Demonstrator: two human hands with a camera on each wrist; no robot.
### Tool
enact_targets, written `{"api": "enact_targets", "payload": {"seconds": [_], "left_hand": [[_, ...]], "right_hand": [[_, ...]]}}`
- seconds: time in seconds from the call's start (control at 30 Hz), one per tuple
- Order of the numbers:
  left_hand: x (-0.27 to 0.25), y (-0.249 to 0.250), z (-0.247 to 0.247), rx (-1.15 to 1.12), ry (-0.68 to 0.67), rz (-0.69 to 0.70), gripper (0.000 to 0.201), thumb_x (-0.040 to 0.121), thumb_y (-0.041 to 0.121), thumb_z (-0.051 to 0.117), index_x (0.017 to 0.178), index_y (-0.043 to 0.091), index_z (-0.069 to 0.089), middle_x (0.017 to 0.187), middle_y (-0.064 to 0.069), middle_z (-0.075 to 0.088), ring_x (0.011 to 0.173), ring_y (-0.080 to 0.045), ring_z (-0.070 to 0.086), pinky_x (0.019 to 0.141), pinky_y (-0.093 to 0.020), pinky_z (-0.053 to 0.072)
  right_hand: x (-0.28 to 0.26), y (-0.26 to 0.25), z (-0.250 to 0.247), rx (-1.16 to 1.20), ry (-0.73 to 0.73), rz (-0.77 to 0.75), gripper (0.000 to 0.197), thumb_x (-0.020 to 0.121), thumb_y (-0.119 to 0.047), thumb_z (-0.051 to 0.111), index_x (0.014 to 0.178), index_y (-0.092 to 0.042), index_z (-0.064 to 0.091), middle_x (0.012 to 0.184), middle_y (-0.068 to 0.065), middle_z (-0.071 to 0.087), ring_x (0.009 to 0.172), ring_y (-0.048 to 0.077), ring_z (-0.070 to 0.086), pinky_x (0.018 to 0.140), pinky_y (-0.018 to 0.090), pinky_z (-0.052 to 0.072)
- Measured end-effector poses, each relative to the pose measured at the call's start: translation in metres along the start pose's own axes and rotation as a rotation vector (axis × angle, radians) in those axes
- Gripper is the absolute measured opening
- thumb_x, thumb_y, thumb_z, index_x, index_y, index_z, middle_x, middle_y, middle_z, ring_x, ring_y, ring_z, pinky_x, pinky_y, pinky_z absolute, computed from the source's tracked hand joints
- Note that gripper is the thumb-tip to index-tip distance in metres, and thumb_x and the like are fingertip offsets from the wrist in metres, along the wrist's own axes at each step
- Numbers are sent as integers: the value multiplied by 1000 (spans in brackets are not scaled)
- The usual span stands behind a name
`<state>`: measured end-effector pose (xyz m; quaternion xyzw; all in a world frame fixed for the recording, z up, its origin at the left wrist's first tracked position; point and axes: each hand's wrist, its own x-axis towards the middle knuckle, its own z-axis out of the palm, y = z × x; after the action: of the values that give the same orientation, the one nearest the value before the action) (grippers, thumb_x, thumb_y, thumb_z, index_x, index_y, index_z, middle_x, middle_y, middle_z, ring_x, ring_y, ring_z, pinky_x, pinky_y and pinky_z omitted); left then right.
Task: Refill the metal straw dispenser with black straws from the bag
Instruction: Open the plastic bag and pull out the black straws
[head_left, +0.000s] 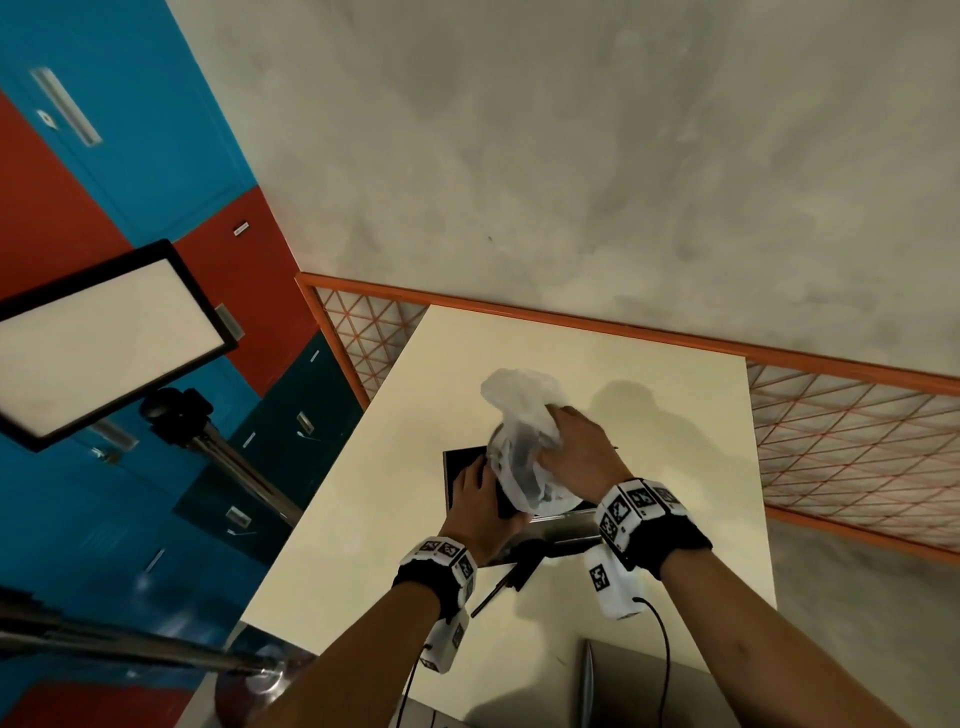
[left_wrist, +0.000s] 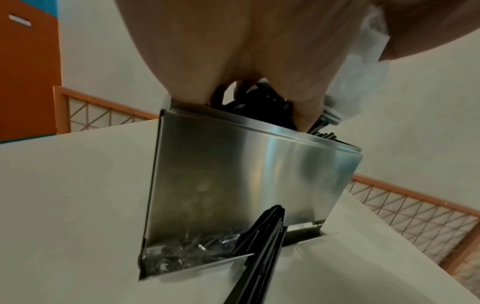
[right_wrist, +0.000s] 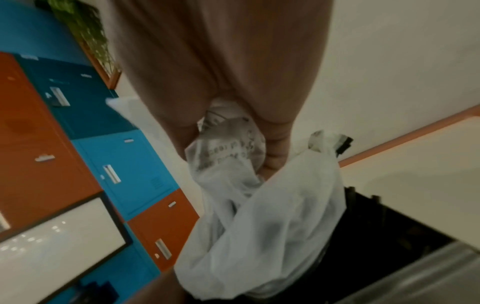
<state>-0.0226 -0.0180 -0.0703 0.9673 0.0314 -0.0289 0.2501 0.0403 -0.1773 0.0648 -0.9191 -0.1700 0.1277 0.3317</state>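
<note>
The metal straw dispenser (head_left: 563, 530) stands on the cream table (head_left: 649, 395), its top open. My left hand (head_left: 483, 483) reaches into that opening from above and grips a bundle of black straws (left_wrist: 262, 102) inside. More black straws (left_wrist: 259, 246) stick out of the dispenser's (left_wrist: 246, 174) bottom tray towards me. My right hand (head_left: 556, 441) clutches the crumpled translucent plastic bag (head_left: 519, 415) just above the opening. In the right wrist view the bag (right_wrist: 259, 216) hangs from my right hand (right_wrist: 233, 144) over dark straws (right_wrist: 389, 226) in the box.
An orange lattice railing (head_left: 857, 441) borders the table's far and right sides. A lit panel on a tripod (head_left: 104, 338) stands left, in front of blue and orange lockers (head_left: 104, 156). A grey flat object (head_left: 623, 686) lies at the near edge.
</note>
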Motion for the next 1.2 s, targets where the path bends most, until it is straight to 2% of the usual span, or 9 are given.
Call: {"api": "enact_targets", "payload": {"seconds": [0.2,0.3,0.37,0.6,0.7,0.77,0.87,1.0,1.2], "left_hand": [[12,13,-15,10,44,119,36,84,40,49,119,33,55,118,2,61,108,-23,57,91,-42,53],[9,-1,-7,-52,0,20,58,81,48,52,137,38,43,136,3,51,121,-25,48,99,-39,48],[5,-8,-1,-106,8,-78,70,85,52,58,146,24,40,139,-6,46,121,-29,44,103,-39,43],[1,-5,-5,-71,-67,-62,49,95,45,60,133,15,52,121,-12,49,107,-34,52,94,-44,48],[1,-7,-2,-92,-27,-33,38,98,41,57,124,13,57,115,-12,50,102,-35,53,88,-43,48],[1,-8,0,-78,-4,-10,36,101,38,54,125,11,57,116,-13,51,102,-35,52,88,-43,47],[1,-9,2,-97,17,12,40,103,33,51,133,6,53,124,-17,50,106,-37,50,93,-47,46],[1,-5,-6,-200,102,127,56,97,26,49,152,19,40,154,-10,36,137,-31,35,116,-40,35],[-8,7,-30,-343,267,302,42,97,22,58,137,30,52,140,5,55,129,-13,52,106,-37,47]], "right_hand": [[-2,-13,-6,130,45,-104,38,96,-16,55,134,-11,55,133,8,60,119,26,56,89,18,36],[-3,-8,-12,158,98,-62,39,99,-27,54,134,-10,54,132,9,61,117,27,58,89,22,38],[-3,-1,-15,175,146,-23,37,99,-31,53,128,-7,56,126,12,62,115,29,58,91,28,41],[-7,45,-3,-33,114,178,77,79,-66,58,143,-28,37,147,0,33,132,27,35,105,50,38],[-6,58,13,100,41,195,91,63,-80,63,137,-31,45,139,2,44,122,18,48,98,39,48],[-6,55,19,182,35,152,82,63,-75,69,129,-31,51,128,2,51,106,14,58,89,33,52],[-9,38,20,162,62,81,68,80,-48,68,140,-26,43,131,4,48,114,25,51,97,40,45],[-7,16,25,44,73,-85,54,90,-34,62,139,-20,47,139,6,49,118,31,49,101,37,39],[-5,-1,36,-112,34,-180,53,89,-35,62,137,-18,47,141,4,43,115,32,45,97,45,44]]}}
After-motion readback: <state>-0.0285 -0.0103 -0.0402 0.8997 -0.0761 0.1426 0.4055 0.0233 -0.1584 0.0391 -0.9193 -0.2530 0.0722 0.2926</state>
